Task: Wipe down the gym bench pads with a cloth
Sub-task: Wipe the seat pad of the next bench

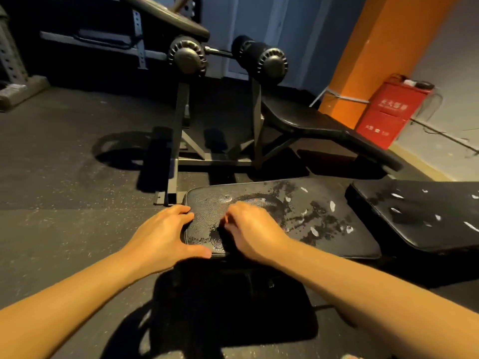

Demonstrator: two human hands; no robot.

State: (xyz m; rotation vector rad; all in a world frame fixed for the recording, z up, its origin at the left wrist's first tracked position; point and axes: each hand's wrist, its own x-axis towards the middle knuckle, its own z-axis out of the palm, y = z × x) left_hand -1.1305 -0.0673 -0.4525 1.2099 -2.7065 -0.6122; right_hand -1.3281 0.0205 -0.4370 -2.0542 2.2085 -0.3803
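Forearms (77, 301), both bare, reach in from the bottom edge over the dark rubber floor (64, 164) to the near seat pad (324, 229), a black surface patched with wet film and pale scuffs. The back pad (414, 216) sits just beside it on the right, with a second bench (311, 120) and a red box (388, 112) farther back. I see my left hand (166, 234) with its grip closed round the seat pad's left end, fingers on top and thumb against the near edge. My right hand (248, 229) rests on the pad just beside it, fingers curled down and blurred, so I cannot tell whether that grip holds anything.
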